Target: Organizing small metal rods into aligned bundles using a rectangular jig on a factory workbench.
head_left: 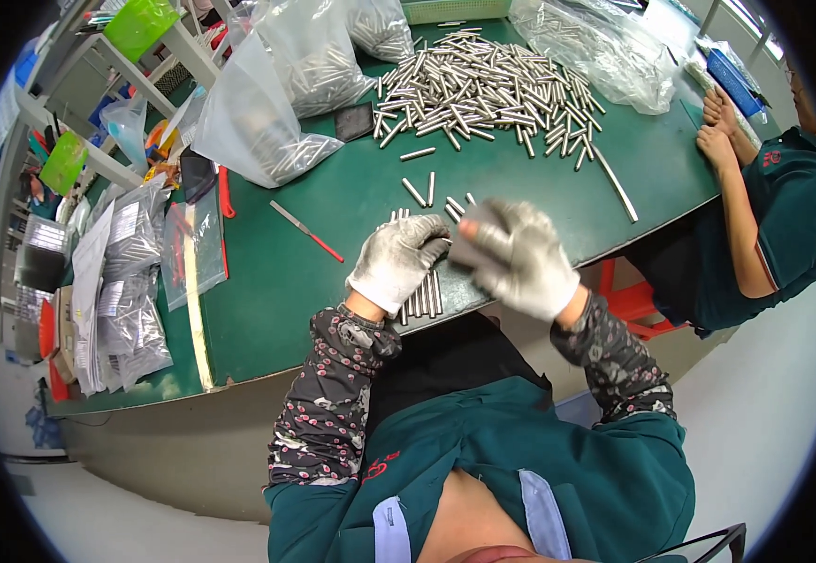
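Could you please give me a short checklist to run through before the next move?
1. Gloves worn: ok; the left hand and right hand both have one.
2. Grey pad held in the right hand: ok, though motion blurs it.
3. Pin gripped by the left hand: cannot tell; the glove hides it.
4. Row of metal pins fully visible: not ok; the left hand covers part of it.
5. Red-handled tool apart from both hands: ok; it lies left of them.
6. Co-worker's hands apart from these hands: ok; they are farther right.
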### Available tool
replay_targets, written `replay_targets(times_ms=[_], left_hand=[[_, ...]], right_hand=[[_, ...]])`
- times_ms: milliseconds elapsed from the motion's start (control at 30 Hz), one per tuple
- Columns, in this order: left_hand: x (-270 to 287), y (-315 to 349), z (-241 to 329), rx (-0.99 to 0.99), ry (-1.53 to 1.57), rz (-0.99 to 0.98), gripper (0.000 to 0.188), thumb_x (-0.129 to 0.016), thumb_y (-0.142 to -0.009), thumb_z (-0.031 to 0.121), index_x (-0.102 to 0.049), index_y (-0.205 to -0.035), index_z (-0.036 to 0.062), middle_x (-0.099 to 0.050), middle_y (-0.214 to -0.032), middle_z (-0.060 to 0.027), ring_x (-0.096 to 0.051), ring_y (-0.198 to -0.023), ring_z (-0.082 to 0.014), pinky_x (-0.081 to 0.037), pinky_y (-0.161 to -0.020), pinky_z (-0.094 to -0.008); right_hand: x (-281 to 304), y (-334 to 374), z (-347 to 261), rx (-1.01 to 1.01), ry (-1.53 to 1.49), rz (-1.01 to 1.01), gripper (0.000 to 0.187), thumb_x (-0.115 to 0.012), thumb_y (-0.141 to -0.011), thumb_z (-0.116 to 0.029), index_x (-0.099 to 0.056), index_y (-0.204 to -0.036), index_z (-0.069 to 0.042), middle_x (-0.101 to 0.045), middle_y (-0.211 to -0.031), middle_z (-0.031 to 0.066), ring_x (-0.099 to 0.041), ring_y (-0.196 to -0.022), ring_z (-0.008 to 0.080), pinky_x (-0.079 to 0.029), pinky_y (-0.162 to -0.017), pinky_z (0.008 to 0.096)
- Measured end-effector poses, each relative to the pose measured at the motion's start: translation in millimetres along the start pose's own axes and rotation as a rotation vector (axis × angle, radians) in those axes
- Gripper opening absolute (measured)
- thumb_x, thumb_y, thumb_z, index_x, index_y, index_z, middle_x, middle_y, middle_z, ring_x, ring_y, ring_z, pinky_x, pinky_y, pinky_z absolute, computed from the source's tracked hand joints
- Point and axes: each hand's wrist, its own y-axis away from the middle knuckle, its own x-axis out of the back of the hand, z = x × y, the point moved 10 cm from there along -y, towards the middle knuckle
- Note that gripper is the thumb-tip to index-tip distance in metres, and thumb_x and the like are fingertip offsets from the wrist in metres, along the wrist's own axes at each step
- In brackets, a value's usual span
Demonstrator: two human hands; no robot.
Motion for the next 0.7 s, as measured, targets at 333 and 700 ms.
replay_targets(times_ms=[333,700], left_hand=[[-2,-1,-8,0.019,0.04,-0.01,0.016,-0.066,-0.078,0.012,-0.066,-0.094,0.008,-0.066,-0.088,-0.0131,-0.064,-0.081,-0.0326,-0.051,-0.07,-0.0387],[7,1,5,-0.107,-0.021,0.118,0.015,-0.069,-0.078,0.013,-0.064,-0.09,0.0064,-0.066,-0.083,-0.0117,-0.064,-0.078,-0.0327,-0.051,-0.067,-0.0387]], right_hand=[[20,-18,21,-0.101,0.14,0.082,0.057,-0.072,-0.066,-0.027,-0.063,-0.12,-0.013,-0.052,-0.121,0.0272,-0.053,-0.102,0.0403,-0.042,-0.092,0.0465],[9,-11,-12,0.129,-0.073,0.025,0.052,-0.069,-0.072,-0.033,-0.062,-0.12,-0.014,-0.052,-0.121,0.0289,-0.052,-0.107,0.0426,-0.041,-0.092,0.0497]])
